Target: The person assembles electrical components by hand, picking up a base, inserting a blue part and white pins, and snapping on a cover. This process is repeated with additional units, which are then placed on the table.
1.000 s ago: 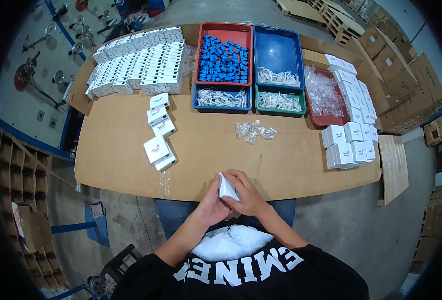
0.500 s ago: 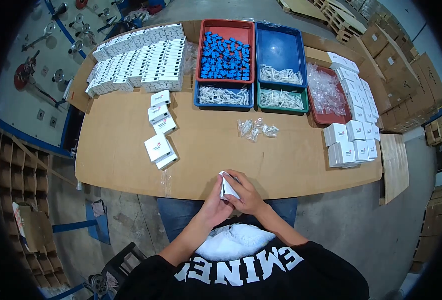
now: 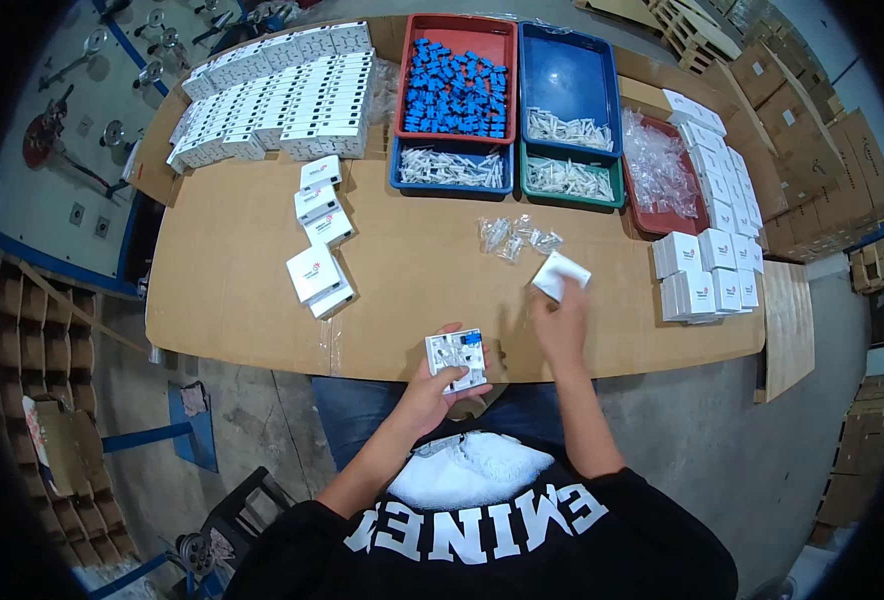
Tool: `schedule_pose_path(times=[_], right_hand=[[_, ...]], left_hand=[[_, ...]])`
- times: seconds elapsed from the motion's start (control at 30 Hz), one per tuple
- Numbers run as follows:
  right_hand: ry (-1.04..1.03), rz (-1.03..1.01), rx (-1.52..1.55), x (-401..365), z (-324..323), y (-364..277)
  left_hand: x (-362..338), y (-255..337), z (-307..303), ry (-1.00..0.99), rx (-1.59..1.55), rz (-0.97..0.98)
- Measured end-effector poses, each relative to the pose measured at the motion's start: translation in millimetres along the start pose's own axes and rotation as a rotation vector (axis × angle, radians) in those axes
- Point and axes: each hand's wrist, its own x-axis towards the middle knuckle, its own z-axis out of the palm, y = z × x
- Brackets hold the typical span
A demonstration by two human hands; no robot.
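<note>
Near the front edge of the table, my left hand [image 3: 428, 393] grips an open white square housing [image 3: 458, 352], thumb across its face. Inside it show a blue part [image 3: 473, 339] at the top right corner, small dark spots and what looks like a clear packet. Farther right, my right hand [image 3: 560, 325] is closed on a white square cover [image 3: 562, 268], held tilted over the table. Just beyond that cover lie several small clear bags [image 3: 518, 238] with white pieces in them.
White boxes stand in a short row [image 3: 320, 275] at left and in stacks [image 3: 689, 290] at right. Behind are a red tray [image 3: 510, 85] of blue parts, blue and green trays [image 3: 621, 190] of white plugs, and a red tray [image 3: 652, 226] of clear bags. Rows of boxes [image 3: 292, 110] fill the back left.
The white case that both hands held together is now apart. My right hand has moved forward and right with the cover, while the open housing stays in my left hand.
</note>
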Motion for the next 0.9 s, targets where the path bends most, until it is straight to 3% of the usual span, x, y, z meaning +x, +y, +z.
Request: schedule_pose_path(times=[0.03, 0.1, 0.2, 0.33, 0.43, 0.57, 0.63, 0.67, 0.77, 0.83, 0.9], right_hand=[[-0.041, -0.077, -0.115, -12.3, -0.6, -7.8], [-0.529, 0.251, 0.128, -42.2, 10.3, -28.9], [-0.609, 0.37, 0.266, -48.1, 18.2, -34.8], [-0.559, 0.295, 0.28, -52.8, 28.6, -33.5], [-0.591, 0.301, 0.324, -55.1, 32.2, -35.4], [-0.448, 0.24, 0.454, -64.5, 38.5, -47.4], [-0.251, 0.241, 0.512, -62.8, 36.2, -43.7], [-0.253, 0.235, 0.514, -58.3, 31.0, -42.1], [-0.209, 0.186, 0.493, -32.7, -1.2, -29.4], [-0.904, 0.386, 0.157, 0.1, -19.9, -28.4], [-0.896, 0.305, 0.104, 35.4, -8.7, -25.1]], left_hand=[[1.0, -3.7, -0.7, 0.005, -0.003, -0.004], [8.0, -9.6, -0.4, 0.051, -0.016, 0.085], [13.6, -15.7, -3.5, 0.036, 0.028, 0.115], [20.9, -29.8, -25.6, 0.076, 0.296, 0.238], [19.4, -27.7, -20.0, 0.113, 0.182, 0.26], [20.0, -31.1, -12.0, 0.193, 0.227, 0.371], [18.3, -15.0, -16.0, 0.481, 0.112, 0.388], [17.8, -2.3, -29.7, 0.522, 0.159, 0.502], [-9.5, 13.1, -30.4, 0.3, 0.188, 0.446], [-20.4, 4.2, -12.3, 0.198, 0.099, 0.355], [-15.8, -4.9, -7.9, 0.134, 0.043, 0.297]])
